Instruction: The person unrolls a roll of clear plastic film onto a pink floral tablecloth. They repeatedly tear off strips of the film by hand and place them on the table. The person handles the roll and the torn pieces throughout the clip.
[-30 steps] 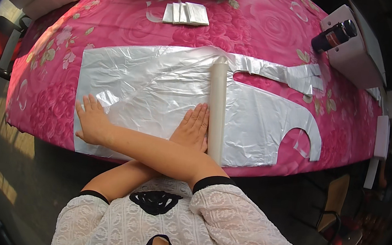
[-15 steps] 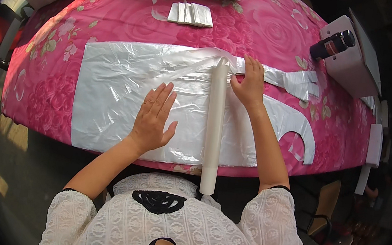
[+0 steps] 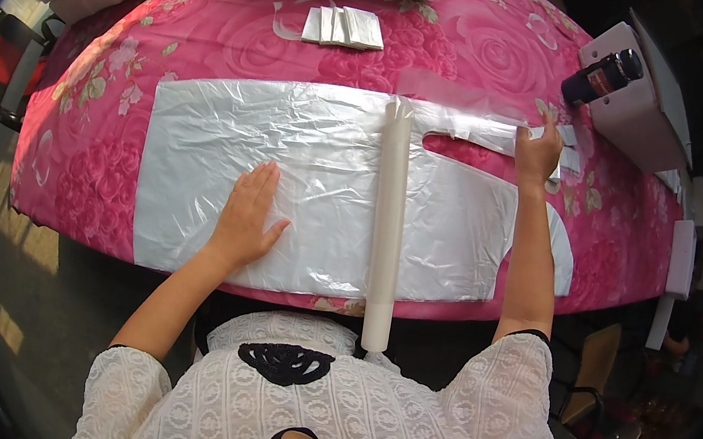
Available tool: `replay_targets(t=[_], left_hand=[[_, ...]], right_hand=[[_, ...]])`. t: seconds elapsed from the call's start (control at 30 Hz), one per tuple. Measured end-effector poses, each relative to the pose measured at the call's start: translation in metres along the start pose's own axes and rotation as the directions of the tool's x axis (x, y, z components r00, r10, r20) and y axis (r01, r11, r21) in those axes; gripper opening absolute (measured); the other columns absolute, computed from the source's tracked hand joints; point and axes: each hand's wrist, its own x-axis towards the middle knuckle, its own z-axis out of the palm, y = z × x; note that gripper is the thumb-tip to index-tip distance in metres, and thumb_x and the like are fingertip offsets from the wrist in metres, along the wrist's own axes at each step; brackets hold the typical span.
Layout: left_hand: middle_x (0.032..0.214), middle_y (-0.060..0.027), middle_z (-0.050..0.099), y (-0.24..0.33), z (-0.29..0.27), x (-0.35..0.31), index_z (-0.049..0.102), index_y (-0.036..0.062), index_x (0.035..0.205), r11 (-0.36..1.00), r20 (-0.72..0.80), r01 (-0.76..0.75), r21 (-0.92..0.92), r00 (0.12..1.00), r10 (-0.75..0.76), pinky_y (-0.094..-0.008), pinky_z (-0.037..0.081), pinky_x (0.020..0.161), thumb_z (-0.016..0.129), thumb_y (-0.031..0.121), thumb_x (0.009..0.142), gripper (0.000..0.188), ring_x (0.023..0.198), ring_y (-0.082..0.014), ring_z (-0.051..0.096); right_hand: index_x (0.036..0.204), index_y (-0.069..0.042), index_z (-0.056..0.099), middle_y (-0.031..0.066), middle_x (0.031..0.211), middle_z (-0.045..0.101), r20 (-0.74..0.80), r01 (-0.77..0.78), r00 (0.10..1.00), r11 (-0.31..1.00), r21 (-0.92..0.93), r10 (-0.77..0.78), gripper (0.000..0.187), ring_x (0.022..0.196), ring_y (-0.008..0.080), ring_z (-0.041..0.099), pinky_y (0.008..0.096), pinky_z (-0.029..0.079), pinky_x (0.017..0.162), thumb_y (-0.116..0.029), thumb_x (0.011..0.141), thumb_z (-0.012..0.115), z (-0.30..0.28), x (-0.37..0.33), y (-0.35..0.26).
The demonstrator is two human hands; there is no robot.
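Roll (image 3: 386, 224) long axis runs toward person, across plastic sheet (image 3: 201, 146).

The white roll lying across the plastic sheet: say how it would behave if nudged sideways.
The white roll is a long cylinder, so it would probably roll. One end overhangs the table, so it might tip off. The plastic sheet under it looks thin and may drag along.

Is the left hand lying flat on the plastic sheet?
Yes, the left hand lies palm down with fingers spread on the clear plastic sheet, to the left of the white roll.
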Motion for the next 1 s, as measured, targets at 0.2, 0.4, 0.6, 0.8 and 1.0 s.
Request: replay_targets(t=[0.2,0.4,0.6,0.8,1.0], left_hand=[[0.146,-0.0214,0.016,-0.001,-0.012,-0.002,0.033,0.0022,0.134,0.991,-0.159,0.060,-0.120,0.984,-0.078,-0.0454,0.021,0.107,0.061,0.015,0.079,0.063,0.132,-0.0394,0.020],[0.145,-0.0218,0.019,-0.023,-0.038,-0.023,0.034,0.0018,0.133,0.995,-0.242,0.082,-0.057,0.966,-0.094,-0.0452,0.020,0.107,0.056,0.014,0.082,0.057,0.131,-0.0384,0.023],[0.145,-0.0203,0.022,-0.042,-0.067,-0.067,0.035,-0.0003,0.132,0.978,-0.270,0.208,0.003,0.942,-0.200,-0.0445,0.019,0.107,0.048,0.022,0.088,0.050,0.131,-0.0374,0.024],[0.143,-0.0199,0.026,-0.056,-0.085,-0.115,0.036,-0.0023,0.131,0.929,-0.260,0.342,-0.142,0.892,-0.368,-0.0414,0.021,0.107,0.045,0.023,0.090,0.048,0.132,-0.0343,0.026],[0.142,-0.0207,0.029,-0.041,-0.100,-0.168,0.035,-0.0037,0.131,0.855,-0.187,0.425,-0.298,0.852,-0.489,-0.0398,0.022,0.107,0.043,0.023,0.091,0.049,0.130,-0.0338,0.030]], right_hand=[[0.124,0.000,0.047,0.0179,0.123,0.051,-0.044,-0.301,0.952,0.953,0.010,0.302,0.057,0.115,0.0330,0.046,0.0377,0.035,0.098,-0.022,0.074,0.064,-0.042,-0.012,0.076],[0.132,-0.005,0.041,0.0144,0.138,0.037,0.410,0.492,0.550,0.679,0.545,-0.727,0.057,0.128,0.0329,0.033,0.0409,0.028,0.105,-0.031,0.084,0.056,-0.093,-0.144,-0.055],[0.134,-0.004,0.037,0.0132,0.143,0.030,0.375,0.594,0.264,0.457,0.662,-0.888,0.066,0.134,0.0334,0.022,0.0446,0.020,0.108,-0.051,0.088,0.040,-0.075,-0.190,-0.109],[0.114,-0.001,0.056,0.0182,0.117,0.056,0.027,-0.210,0.028,0.020,0.977,-0.999,0.042,0.115,0.0328,0.048,0.0400,0.038,0.097,-0.033,0.088,0.049,-0.096,-0.247,-0.271],[0.120,-0.006,0.053,0.0118,0.123,0.053,0.070,0.371,0.196,0.140,0.918,-0.978,0.041,0.117,0.0296,0.046,0.0417,0.037,0.097,-0.022,0.082,0.058,-0.056,-0.205,-0.288]])
